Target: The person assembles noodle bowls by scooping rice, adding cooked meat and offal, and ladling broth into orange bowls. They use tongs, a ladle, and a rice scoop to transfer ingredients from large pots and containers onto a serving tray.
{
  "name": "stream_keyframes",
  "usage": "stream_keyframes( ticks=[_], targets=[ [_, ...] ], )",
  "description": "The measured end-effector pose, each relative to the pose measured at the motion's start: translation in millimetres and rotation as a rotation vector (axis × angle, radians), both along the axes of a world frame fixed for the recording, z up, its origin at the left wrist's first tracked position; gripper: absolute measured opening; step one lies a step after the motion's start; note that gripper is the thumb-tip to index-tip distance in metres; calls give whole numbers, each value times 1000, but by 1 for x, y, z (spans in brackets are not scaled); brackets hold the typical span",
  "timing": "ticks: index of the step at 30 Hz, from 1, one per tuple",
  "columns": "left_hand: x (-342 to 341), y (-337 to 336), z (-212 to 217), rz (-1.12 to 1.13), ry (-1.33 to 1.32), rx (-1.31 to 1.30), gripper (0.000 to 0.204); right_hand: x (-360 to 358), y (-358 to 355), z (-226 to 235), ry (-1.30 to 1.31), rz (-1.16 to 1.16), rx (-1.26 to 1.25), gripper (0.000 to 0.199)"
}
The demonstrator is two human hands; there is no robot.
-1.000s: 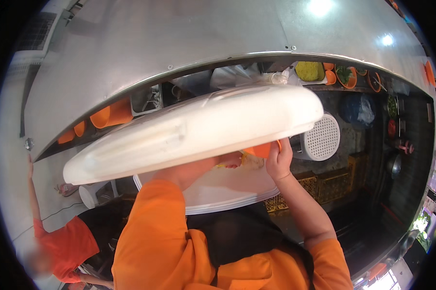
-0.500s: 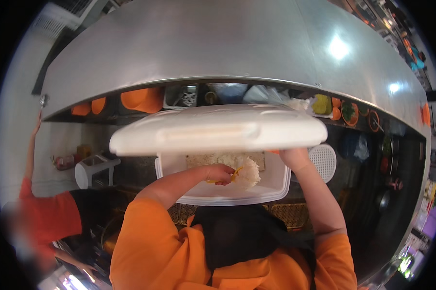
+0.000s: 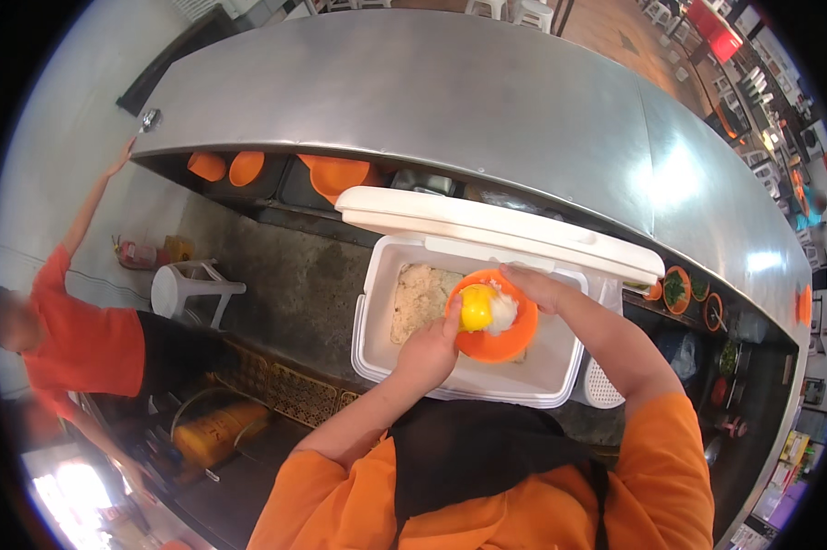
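Note:
My left hand (image 3: 429, 352) is closed on a yellow rice scoop (image 3: 476, 308), whose rounded back faces up inside an orange bowl (image 3: 492, 346). White rice (image 3: 503, 313) shows beside the scoop in the bowl. At the bowl's far rim, my right hand (image 3: 534, 287) grips it, fingers partly hidden. Both hands are over a white cooler box (image 3: 366, 353), where more rice (image 3: 422, 298) covers part of the bottom. The cooler's white lid (image 3: 505, 229) is raised and leans back toward the counter.
A steel counter (image 3: 413, 82) curves across the far side, with orange bowls (image 3: 340, 174) on the shelf beneath. White stools (image 3: 177, 291) (image 3: 602, 383) flank the cooler. Another person in a red shirt (image 3: 93, 339) stands at the left, one hand at the counter's end.
The heaped scoop has gone from above the cooler into the orange bowl, tipped over. My right hand has left the lid's edge and now holds the bowl. The lid leans farther back.

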State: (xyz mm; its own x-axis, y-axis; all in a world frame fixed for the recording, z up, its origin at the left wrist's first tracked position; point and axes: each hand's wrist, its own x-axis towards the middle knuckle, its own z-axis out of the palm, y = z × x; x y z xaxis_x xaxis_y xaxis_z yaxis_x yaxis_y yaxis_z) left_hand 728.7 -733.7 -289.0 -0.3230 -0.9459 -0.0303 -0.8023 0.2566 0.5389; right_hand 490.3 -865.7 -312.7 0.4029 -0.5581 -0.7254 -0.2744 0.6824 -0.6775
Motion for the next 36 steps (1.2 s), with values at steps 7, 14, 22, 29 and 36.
stream_keyframes(
  ticks=[7,14,22,29,36],
  targets=[
    [31,28,-17,76,138,-112,73,19,-3,-39,-85,41,40,55],
    [62,74,-41,576,527,311,74,16,11,-59,-78,104,-14,53],
    [38,216,-76,843,571,-164,52,39,95,15,-106,358,-76,51],
    [12,408,-61,1186,735,-323,38,106,228,28,-158,548,-209,51],
    [-35,456,39,1660,690,-401,38,191,265,52,-262,872,-71,55]
  ],
)
